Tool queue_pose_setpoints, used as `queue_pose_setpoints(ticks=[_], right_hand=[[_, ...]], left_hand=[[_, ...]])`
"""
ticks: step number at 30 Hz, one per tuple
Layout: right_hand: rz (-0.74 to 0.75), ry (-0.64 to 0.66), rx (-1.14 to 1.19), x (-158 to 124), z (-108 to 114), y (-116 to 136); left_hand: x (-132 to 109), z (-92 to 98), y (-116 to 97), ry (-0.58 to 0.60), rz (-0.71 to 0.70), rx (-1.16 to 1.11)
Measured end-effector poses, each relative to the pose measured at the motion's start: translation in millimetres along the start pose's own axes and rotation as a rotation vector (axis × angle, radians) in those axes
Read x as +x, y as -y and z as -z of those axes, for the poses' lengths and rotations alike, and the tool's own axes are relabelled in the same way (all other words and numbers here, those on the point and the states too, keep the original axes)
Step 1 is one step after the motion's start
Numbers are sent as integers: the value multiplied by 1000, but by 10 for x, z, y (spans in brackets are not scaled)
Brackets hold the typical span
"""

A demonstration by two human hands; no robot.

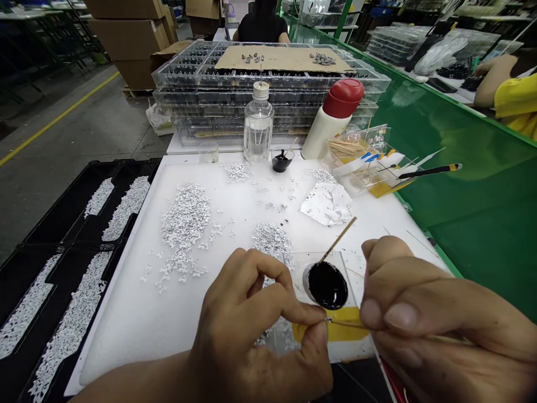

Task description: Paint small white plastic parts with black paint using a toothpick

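Head view: the left hand (247, 319) is closed in a firm pinch, thumb and forefinger gripping a tiny white part (329, 320) that the fingertips mostly hide; the right hand (423, 319) is curled around a thin wooden stick (348, 323), its tip touching the part; both hands work just above a clear plastic sheet (331, 350) marked with yellow tape; on it sits a shallow dish of glossy black liquid (327, 285), with a second wooden stick (339, 238) leaning from it; the part looks light, stiff and possibly brittle, so a fingertip pinch at its edge seems best, away from any wet black coating; heaps of similar white parts (184, 224) lie across a white foam board (121, 313), and more fill black trays (71, 313) to its left; beyond stand a clear plastic bottle (259, 126), a red-capped white bottle (335, 117) and stacked clear trays (268, 95); off to the right, a co-worker's yellow sleeve (509, 95) shows.
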State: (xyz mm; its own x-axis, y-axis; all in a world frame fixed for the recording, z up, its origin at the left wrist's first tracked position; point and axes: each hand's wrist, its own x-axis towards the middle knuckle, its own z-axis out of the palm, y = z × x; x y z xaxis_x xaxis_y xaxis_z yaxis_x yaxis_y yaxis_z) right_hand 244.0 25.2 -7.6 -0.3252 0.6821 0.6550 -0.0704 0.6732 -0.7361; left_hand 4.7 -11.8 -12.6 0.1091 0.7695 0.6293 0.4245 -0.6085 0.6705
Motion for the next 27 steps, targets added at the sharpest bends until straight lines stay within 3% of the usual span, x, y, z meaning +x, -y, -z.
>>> queue_pose_setpoints(ticks=[4, 27], right_hand=[[66, 37, 17, 14, 25, -52], [-27, -29, 3, 20, -59, 28]], left_hand=[[21, -5, 0, 2, 7, -3], [21, 10, 9, 6, -2, -6]])
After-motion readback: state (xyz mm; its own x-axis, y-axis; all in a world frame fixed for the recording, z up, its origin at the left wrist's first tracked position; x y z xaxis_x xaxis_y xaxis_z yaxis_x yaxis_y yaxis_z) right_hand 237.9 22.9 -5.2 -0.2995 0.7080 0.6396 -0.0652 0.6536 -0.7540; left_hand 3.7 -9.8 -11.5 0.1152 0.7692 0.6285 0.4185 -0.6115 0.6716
